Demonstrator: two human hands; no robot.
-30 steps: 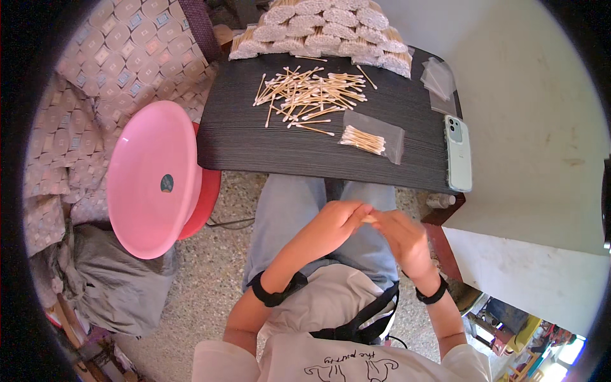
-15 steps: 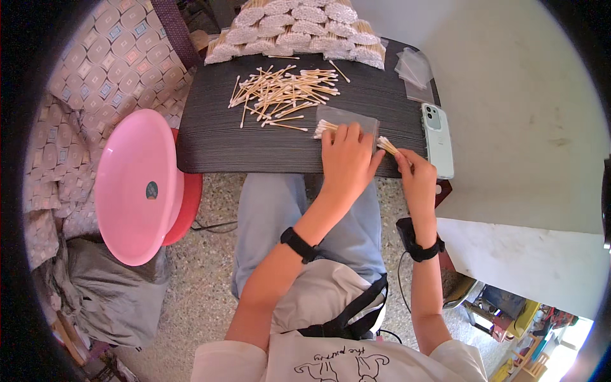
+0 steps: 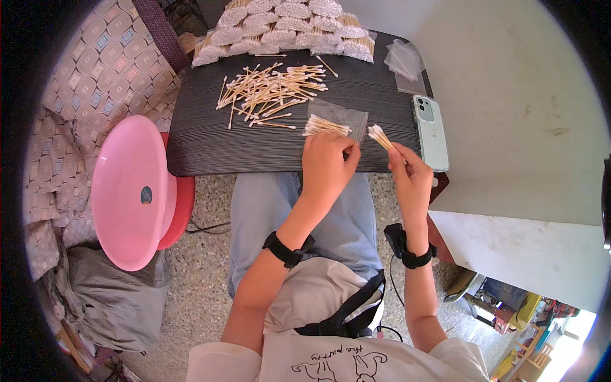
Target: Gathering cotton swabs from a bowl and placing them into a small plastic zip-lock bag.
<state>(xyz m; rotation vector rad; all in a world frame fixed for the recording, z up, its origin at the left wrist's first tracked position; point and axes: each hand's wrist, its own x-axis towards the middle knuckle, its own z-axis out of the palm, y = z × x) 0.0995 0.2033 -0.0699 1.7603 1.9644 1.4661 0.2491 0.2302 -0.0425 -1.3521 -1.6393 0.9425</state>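
Both hands point(image 3: 328, 162) forward onto clear pouch point(image 3: 337, 120)

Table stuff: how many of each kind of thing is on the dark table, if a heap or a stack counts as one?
Loose heap of cotton swabs: 1
Stack of filled swab packets: 1
Clear bag with swabs, under the left hand: 1
Pile of empty clear bags: 1
Phone: 1
Total: 5
The right hand holds another swab bunch.
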